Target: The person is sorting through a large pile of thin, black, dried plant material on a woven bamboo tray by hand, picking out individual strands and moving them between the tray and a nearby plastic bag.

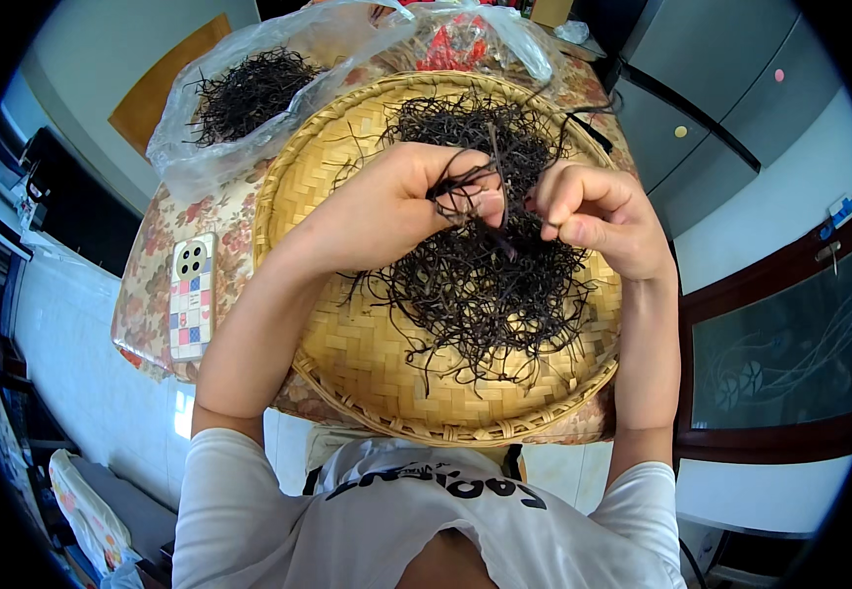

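A round woven bamboo tray holds a tangled heap of thin, dark dried strands, perhaps a dried plant. Above the heap, my left hand grips several of these strands, which loop over its fingers. My right hand is close by on the right, thumb and forefinger pinched together; whether a strand lies between them is too small to tell. Past the tray at the upper left, a clear plastic bag lies open with more dark strands in it.
The tray rests on a table with a floral cover. A phone in a checkered case lies left of the tray. Behind the tray is another clear plastic bag with red things. A grey refrigerator stands at the right, beyond the table.
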Demonstrator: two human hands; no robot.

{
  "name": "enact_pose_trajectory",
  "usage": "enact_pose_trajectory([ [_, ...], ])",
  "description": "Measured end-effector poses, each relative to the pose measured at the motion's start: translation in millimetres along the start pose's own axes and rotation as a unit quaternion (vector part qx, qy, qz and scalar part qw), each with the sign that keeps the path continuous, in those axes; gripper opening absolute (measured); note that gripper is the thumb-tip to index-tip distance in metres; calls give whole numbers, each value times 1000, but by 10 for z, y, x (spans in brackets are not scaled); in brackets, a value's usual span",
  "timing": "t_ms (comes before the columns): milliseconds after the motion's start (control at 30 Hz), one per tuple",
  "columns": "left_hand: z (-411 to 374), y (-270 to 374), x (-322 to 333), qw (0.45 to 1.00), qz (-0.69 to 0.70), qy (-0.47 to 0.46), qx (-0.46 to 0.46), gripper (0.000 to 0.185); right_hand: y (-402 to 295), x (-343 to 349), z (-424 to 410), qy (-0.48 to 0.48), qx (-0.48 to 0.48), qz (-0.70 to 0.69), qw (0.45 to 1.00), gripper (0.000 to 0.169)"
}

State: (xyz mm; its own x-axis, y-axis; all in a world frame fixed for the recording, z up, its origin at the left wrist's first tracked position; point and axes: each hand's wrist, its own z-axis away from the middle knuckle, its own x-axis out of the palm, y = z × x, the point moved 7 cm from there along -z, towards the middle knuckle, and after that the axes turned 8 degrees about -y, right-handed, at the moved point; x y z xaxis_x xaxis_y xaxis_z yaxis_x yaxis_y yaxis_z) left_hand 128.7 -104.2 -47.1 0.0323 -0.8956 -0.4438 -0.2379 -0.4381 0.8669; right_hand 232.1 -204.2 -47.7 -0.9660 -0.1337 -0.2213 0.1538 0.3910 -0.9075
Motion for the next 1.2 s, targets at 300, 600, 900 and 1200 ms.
enact_pose_trajectory([
  [300,16,-87,-154,989,44,134,32,21,-369,-313,156,139,59,265,952,7],
  [600,44,-11,-193,981,-54,186,6,20,-185,-875,564,215,294,443,819,11],
  [900,64,-10,-193,981,-36,189,-31,18,-324,-965,591,317,251,504,763,16],
  [1200,120,90,-30,983,60,175,-8,20,-192,367,-119,75,53,299,950,53],
])
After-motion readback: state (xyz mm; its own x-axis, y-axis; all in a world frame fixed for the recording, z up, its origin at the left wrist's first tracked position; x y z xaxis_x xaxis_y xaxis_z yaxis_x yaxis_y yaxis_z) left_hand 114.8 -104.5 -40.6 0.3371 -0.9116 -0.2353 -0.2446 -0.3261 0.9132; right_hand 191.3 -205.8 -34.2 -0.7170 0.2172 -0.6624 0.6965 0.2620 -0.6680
